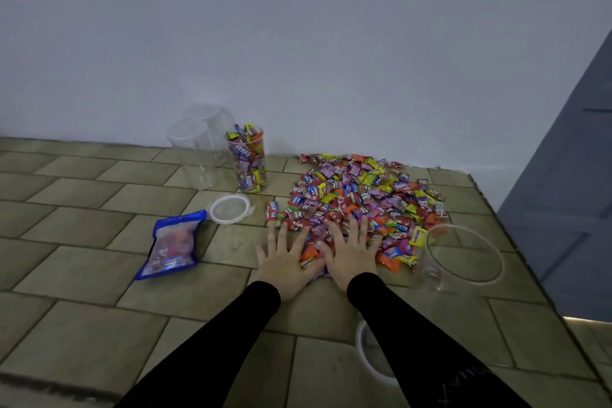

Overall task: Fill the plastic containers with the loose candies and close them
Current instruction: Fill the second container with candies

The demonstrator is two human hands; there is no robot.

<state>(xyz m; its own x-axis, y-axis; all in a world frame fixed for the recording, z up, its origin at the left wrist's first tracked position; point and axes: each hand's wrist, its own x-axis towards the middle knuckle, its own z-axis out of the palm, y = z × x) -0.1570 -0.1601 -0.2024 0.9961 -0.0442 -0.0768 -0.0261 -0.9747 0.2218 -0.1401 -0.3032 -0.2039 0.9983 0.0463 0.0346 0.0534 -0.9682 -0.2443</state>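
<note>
A wide heap of loose wrapped candies (361, 195) covers the tiled surface right of centre. My left hand (286, 257) and my right hand (351, 250) lie flat, fingers spread, on the near edge of the heap. A clear plastic container (247, 159) stands upright behind, filled with candies and without a lid. Left of it stand two clear containers, one lidded (193, 156) and one behind it (212, 122). A loose white-rimmed lid (229, 209) lies in front of them. An open clear container (463, 255) stands at the heap's right.
A blue plastic candy bag (172, 243) lies flat to the left of my hands. Another white-rimmed lid (372, 358) shows partly under my right forearm. The tiled surface (82, 225) ends at a wall behind and drops off at the right edge (516, 235).
</note>
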